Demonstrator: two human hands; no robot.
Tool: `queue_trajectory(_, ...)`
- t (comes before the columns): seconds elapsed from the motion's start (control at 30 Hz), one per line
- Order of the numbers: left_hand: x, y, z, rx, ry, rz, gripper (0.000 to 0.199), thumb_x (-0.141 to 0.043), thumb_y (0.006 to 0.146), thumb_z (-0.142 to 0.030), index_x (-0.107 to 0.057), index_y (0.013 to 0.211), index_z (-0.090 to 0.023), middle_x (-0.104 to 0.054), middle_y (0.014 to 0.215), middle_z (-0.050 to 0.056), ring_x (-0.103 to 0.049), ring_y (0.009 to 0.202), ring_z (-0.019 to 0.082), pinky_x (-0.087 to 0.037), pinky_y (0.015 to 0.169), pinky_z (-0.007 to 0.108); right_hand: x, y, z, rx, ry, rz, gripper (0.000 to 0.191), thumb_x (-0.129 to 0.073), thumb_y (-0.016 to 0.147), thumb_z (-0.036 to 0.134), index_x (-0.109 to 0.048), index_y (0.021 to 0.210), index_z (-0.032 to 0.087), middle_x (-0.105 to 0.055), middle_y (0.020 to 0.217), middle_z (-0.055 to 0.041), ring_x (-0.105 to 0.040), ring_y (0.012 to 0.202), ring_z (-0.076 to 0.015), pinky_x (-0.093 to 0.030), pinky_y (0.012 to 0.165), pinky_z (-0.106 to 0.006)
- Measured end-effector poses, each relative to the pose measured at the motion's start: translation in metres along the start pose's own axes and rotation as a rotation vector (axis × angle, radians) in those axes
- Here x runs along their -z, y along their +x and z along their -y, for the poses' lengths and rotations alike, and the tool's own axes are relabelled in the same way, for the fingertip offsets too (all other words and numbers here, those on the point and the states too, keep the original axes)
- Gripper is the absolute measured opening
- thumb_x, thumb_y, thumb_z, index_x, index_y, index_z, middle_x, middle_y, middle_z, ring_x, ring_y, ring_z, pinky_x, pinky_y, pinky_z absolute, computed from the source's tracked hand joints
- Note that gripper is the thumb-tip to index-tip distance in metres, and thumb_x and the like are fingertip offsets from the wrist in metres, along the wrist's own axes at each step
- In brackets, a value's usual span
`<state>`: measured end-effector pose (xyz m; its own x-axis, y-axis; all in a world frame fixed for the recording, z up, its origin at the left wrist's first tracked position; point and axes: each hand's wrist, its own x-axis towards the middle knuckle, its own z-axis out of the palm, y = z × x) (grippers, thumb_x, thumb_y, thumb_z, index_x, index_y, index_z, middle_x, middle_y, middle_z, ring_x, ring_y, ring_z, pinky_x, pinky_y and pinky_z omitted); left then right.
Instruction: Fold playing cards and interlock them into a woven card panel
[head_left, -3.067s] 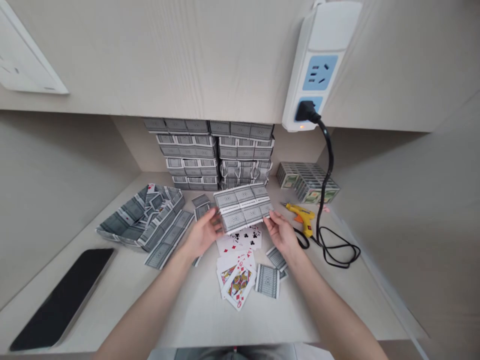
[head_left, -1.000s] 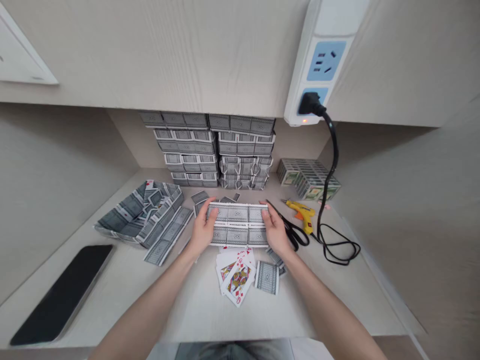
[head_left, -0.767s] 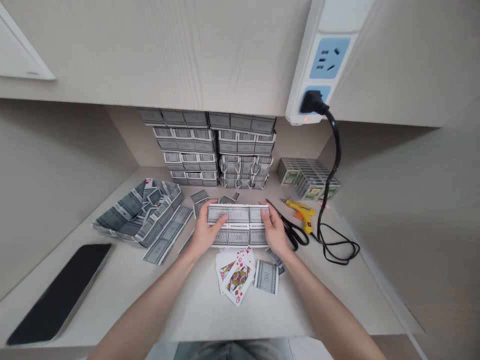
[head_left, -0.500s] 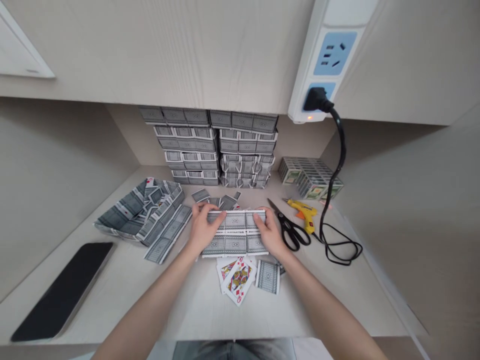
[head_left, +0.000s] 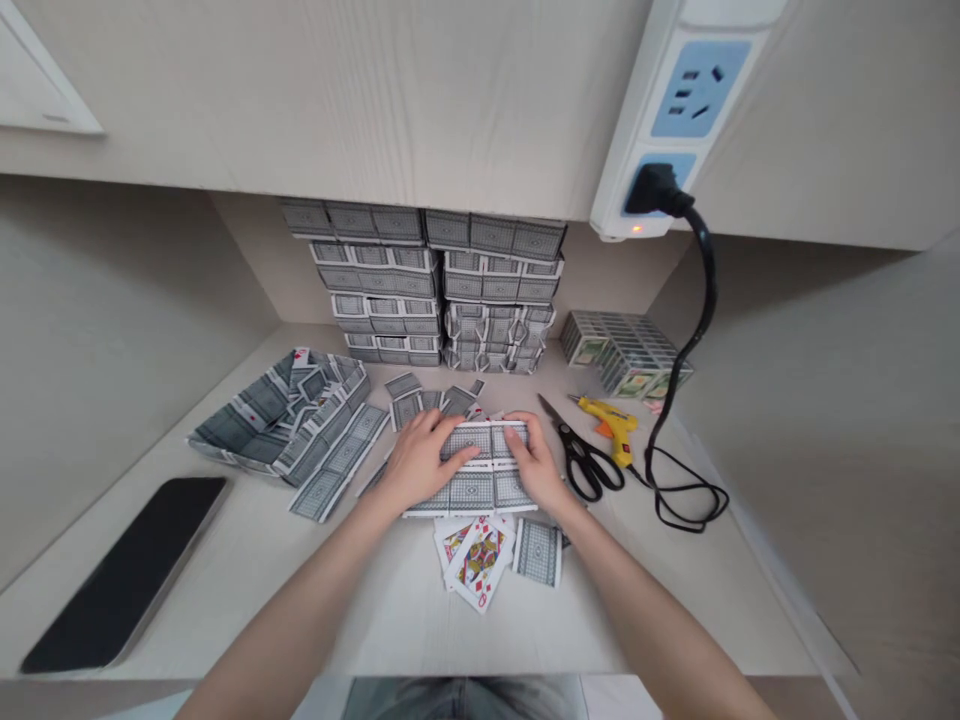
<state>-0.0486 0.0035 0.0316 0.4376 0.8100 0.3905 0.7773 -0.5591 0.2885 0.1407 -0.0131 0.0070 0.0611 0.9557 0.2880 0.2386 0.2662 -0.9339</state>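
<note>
A panel of joined playing cards (head_left: 472,491), grey patterned backs up, lies in two rows at the middle of the desk. My left hand (head_left: 425,462) rests over its left part, palm down with the fingers apart, covering some cards. At the right end, my right hand (head_left: 534,462) grips the panel, thumb on top and fingers around the far edge. Just below the panel are face-up queen cards (head_left: 480,562) and a face-down card piece (head_left: 538,552). Loose folded cards (head_left: 405,385) lie beyond my left hand.
A card-built tray (head_left: 255,415) and card strip (head_left: 339,462) lie left, near a black phone (head_left: 127,570). Stacked card blocks (head_left: 390,270) stand behind. Scissors (head_left: 585,460), a yellow glue gun (head_left: 613,425), its cable and boxed decks (head_left: 622,345) are right; a power strip (head_left: 682,120) hangs above.
My left hand has moved from gripping the panel's left edge to lying farther over its top. My right hand keeps its hold. The view has shifted slightly.
</note>
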Motion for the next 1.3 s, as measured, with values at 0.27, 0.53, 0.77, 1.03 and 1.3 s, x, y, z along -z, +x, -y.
queue_trajectory(0.27,-0.001,0.0,-0.001,-0.017,-0.021,0.011,0.04,-0.043,0.082,-0.049,-0.052,0.112,-0.023,-0.051,0.095,0.006,-0.048,0.093,0.023,-0.039,0.08,0.036,0.0,-0.002,0.002,0.005,-0.029,0.024,0.021,-0.041,0.085,0.039,-0.047,0.096,0.023,-0.054,0.093,-0.0027,-0.052,0.089,-0.0171,-0.04,0.082,-0.031)
queue_trajectory(0.53,-0.001,0.0,-0.004,0.016,-0.113,-0.018,0.036,-0.045,0.082,-0.045,-0.054,0.109,-0.023,-0.052,0.093,0.005,-0.048,0.093,0.022,-0.039,0.083,0.036,0.0,0.0,-0.001,0.064,-0.061,-0.009,0.024,-0.044,0.083,0.038,-0.048,0.099,0.021,-0.056,0.095,-0.0039,-0.053,0.091,-0.0176,-0.04,0.083,-0.031)
queue_trajectory(0.77,0.001,0.002,0.007,0.154,-0.472,-0.247,0.034,-0.034,0.089,-0.037,-0.048,0.117,-0.024,-0.048,0.115,0.006,-0.043,0.111,0.018,-0.034,0.096,0.035,0.011,0.01,0.001,0.025,-0.027,-0.147,0.026,-0.047,0.081,0.041,-0.052,0.097,0.021,-0.055,0.093,-0.0034,-0.05,0.091,-0.0179,-0.037,0.086,-0.032)
queue_trajectory(1.03,0.016,-0.003,0.0,-0.094,-0.215,0.029,0.108,-0.064,0.053,-0.064,-0.013,0.139,-0.023,-0.009,0.145,0.014,-0.008,0.132,0.035,-0.015,0.104,0.052,0.021,0.012,-0.001,-0.03,0.012,-0.205,0.027,-0.046,0.081,0.042,-0.052,0.097,0.021,-0.055,0.095,-0.0025,-0.049,0.092,-0.018,-0.035,0.086,-0.031)
queue_trajectory(1.3,0.014,-0.003,-0.028,-0.273,0.078,0.101,0.107,-0.058,0.057,-0.067,-0.016,0.138,-0.011,-0.022,0.143,0.017,-0.014,0.132,0.033,-0.001,0.105,0.057,0.01,0.01,0.002,0.026,-0.042,-0.116,0.025,-0.044,0.082,0.042,-0.053,0.094,0.022,-0.057,0.091,-0.0023,-0.052,0.089,-0.0182,-0.039,0.083,-0.031)
